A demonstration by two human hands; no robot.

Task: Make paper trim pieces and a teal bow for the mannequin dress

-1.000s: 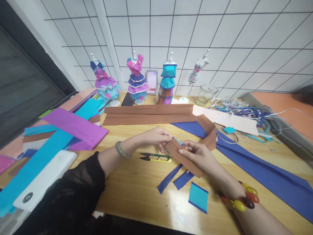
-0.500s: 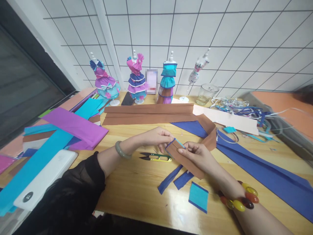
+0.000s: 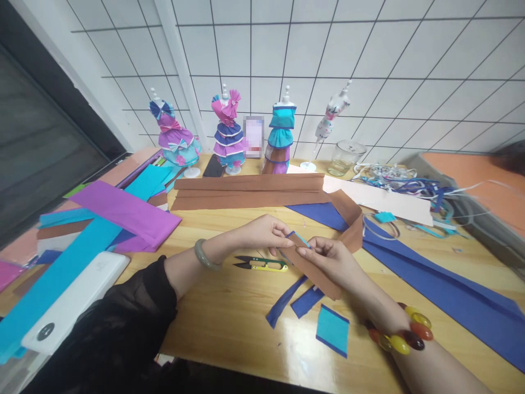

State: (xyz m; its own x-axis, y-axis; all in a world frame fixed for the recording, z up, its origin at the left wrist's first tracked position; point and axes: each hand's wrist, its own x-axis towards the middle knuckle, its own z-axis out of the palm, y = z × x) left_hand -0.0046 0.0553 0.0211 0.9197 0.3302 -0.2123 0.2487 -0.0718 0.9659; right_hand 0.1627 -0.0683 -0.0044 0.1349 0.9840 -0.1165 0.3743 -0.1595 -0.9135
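white tiles back a wooden table point(image 3: 229, 306) where both hands' grips pinch a brown strip point(image 3: 315, 271).

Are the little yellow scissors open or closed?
Closed. The yellow scissors lie flat on the wooden table, blades together in one point, just under the left hand.

Thread snips point(image 3: 262, 265) on wooden table point(image 3: 229, 317); four dressed mannequins point(image 3: 280, 134) behind (against tiled wall).
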